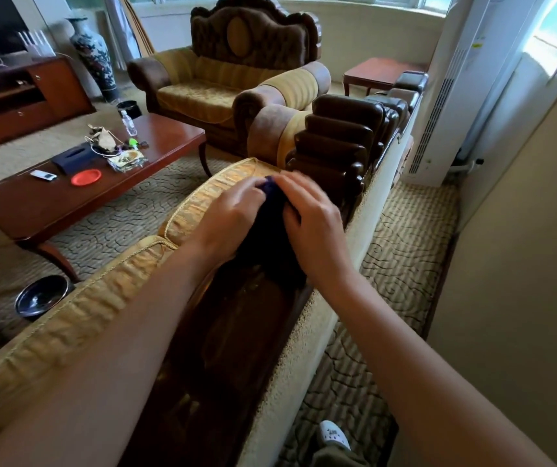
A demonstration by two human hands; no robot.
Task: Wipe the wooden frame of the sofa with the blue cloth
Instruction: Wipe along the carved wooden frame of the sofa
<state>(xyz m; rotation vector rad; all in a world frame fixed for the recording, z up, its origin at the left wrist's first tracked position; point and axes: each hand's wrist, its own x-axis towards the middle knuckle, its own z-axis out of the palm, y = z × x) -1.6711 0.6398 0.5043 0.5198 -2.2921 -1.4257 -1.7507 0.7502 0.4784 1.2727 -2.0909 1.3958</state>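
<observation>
The dark blue cloth (267, 237) lies bunched on the sofa's dark wooden frame (236, 332), along the top of the backrest. My left hand (230, 214) grips the cloth from the left, its fingers curled over the far end. My right hand (314, 224) grips it from the right, fingers curled over the cloth's edge. Just beyond both hands the frame rises in carved, stepped wooden ridges (337, 139). Most of the cloth is hidden between and under the hands.
Yellow sofa cushions (68, 325) run along the left of the frame. A wooden coffee table (95, 183) with small items stands further left. An armchair (230, 72) is ahead. A patterned carpet aisle (405, 251) and a wall lie to the right.
</observation>
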